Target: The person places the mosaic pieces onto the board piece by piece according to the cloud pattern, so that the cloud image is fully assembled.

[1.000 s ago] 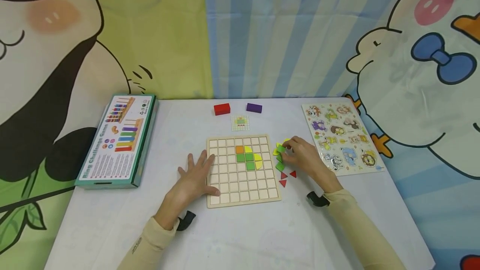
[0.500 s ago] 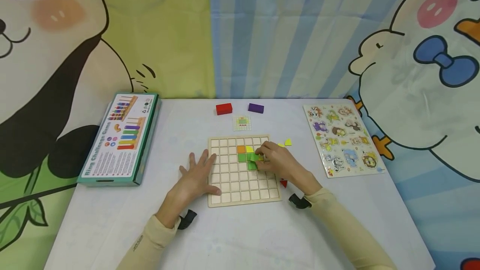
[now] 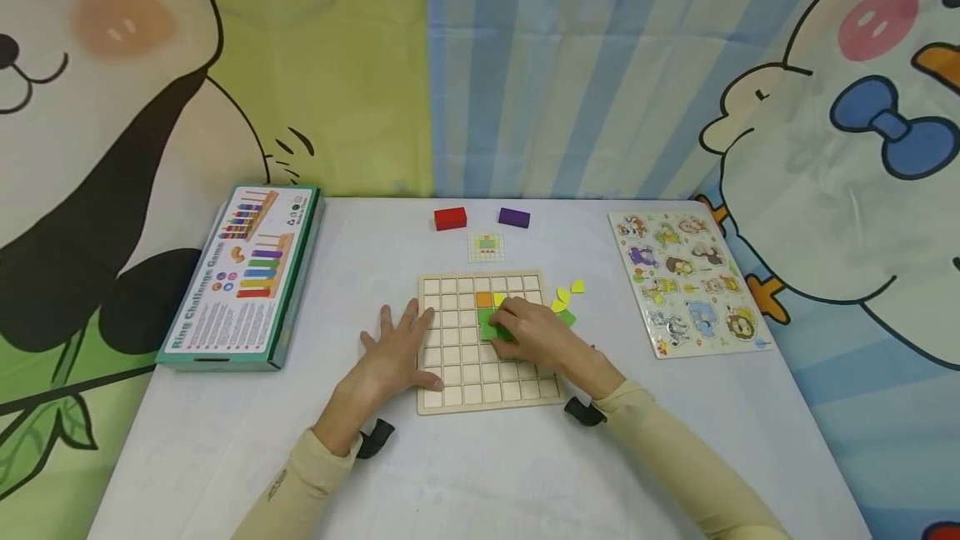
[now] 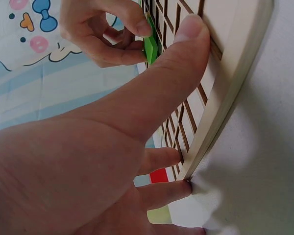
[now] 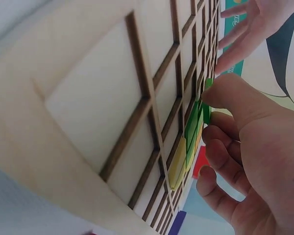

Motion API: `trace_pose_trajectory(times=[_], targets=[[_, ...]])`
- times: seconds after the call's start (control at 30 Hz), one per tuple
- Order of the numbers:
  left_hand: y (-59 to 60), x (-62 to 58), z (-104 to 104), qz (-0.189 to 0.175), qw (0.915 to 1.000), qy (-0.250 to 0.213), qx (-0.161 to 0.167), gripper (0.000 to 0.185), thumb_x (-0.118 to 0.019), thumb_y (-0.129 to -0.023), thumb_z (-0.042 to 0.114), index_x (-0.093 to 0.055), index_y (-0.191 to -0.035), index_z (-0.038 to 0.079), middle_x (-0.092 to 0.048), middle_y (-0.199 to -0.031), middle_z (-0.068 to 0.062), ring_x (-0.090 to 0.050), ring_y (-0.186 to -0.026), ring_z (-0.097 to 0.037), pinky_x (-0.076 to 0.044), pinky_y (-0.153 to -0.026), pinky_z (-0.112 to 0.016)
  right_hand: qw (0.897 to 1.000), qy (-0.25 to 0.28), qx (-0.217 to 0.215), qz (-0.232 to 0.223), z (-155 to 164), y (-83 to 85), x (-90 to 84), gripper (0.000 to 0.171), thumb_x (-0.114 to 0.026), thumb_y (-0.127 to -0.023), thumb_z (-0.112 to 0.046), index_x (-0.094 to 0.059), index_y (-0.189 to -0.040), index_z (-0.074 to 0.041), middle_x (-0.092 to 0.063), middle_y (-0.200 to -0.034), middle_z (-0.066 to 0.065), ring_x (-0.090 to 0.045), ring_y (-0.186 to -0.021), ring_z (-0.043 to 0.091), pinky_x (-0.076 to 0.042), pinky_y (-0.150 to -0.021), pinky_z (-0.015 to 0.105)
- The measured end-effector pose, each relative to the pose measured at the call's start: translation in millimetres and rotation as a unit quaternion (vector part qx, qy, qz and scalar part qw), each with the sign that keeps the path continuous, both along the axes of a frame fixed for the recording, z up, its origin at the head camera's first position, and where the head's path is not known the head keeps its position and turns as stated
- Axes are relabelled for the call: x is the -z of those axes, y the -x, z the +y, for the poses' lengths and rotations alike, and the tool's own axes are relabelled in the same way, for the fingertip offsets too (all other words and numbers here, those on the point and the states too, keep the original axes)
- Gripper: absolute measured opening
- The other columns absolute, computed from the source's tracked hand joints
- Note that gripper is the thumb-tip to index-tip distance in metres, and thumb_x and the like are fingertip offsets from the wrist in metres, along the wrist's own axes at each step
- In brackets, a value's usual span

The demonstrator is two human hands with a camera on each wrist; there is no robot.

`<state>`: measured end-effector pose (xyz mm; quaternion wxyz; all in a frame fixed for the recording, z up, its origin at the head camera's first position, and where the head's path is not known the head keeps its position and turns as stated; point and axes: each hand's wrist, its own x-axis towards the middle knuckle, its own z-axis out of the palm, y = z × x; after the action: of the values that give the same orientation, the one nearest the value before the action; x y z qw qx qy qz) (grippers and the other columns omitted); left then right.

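A wooden grid board point(image 3: 457, 373) lies in the middle of the white table. Its upper cells hold an orange tile point(image 3: 483, 299), a yellow tile point(image 3: 498, 298) and green tiles. My right hand point(image 3: 506, 325) hovers low over the board and pinches a green square tile point(image 3: 491, 330) between thumb and fingers, its edge down at a cell among the green ones point(image 5: 206, 105). My left hand point(image 3: 397, 340) lies flat with straight fingers against the board's left edge, the thumb on the frame point(image 4: 186, 34).
Loose yellow pieces point(image 3: 564, 293) and a green one point(image 3: 567, 317) lie right of the board. Behind it are a small pattern card point(image 3: 485, 246), a red block point(image 3: 450, 218) and a purple block point(image 3: 513, 217). A game box point(image 3: 240, 273) lies far left, an animal puzzle point(image 3: 686, 277) right.
My right hand took a green tile from the loose pieces and carried it left onto the board. My left hand has stayed at the board's edge.
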<state>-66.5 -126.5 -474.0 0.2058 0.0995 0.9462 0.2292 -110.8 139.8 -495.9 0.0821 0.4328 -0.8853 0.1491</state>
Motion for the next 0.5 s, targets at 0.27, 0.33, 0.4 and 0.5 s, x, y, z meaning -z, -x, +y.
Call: trace_pose_trajectory(times=[0.27, 0.33, 0.4, 0.5], targets=[[-0.6, 1.1, 0.2, 0.0, 1.0, 0.001, -0.001, 0.12, -0.094, -0.067, 0.039, -0.026, -0.16, 0.006, -0.013, -0.168, -0.026, -0.002, -0.148, -0.064, -0.016, -0.1, -0.089, 1.0, -0.016, 0.012, -0.025, -0.1, -2.8, 2.3, 0.027, -0.078, -0.09, -0.026, -0.075, -0.11, -0.01, -0.066, -0.1, 0.0, -0.062, -0.087, 0.011, -0.055, -0.076, 0.026], [-0.8, 0.5, 0.2, 0.001, 1.0, 0.0, 0.0, 0.12, -0.094, -0.067, 0.039, -0.026, -0.16, 0.006, -0.013, -0.168, -0.026, -0.002, -0.148, -0.064, -0.016, -0.1, -0.089, 0.999, -0.02, 0.015, -0.032, 0.1, -3.2, 1.9, 0.027, -0.077, -0.09, -0.027, -0.075, -0.112, -0.01, -0.066, -0.101, 0.0, -0.062, -0.089, 0.011, -0.056, -0.078, 0.027], [-1.0, -0.3, 0.3, 0.002, 1.0, 0.0, 0.001, 0.12, -0.093, -0.067, 0.039, -0.026, -0.16, 0.006, -0.013, -0.168, -0.026, -0.002, -0.148, -0.064, -0.016, -0.1, -0.089, 0.999, -0.021, 0.017, -0.036, 0.3, -3.6, 1.4, 0.028, -0.077, -0.091, -0.027, -0.075, -0.113, -0.01, -0.066, -0.102, 0.0, -0.063, -0.09, 0.012, -0.056, -0.079, 0.027], [-0.8, -0.7, 0.2, 0.001, 1.0, -0.002, 0.001, 0.119, -0.093, -0.068, 0.039, -0.026, -0.16, 0.006, -0.013, -0.168, -0.026, -0.002, -0.148, -0.064, -0.015, -0.1, -0.089, 0.999, -0.02, 0.018, -0.037, 0.8, -3.9, 1.2, 0.028, -0.077, -0.091, -0.027, -0.075, -0.113, -0.01, -0.066, -0.103, 0.0, -0.063, -0.092, 0.012, -0.056, -0.08, 0.028]])
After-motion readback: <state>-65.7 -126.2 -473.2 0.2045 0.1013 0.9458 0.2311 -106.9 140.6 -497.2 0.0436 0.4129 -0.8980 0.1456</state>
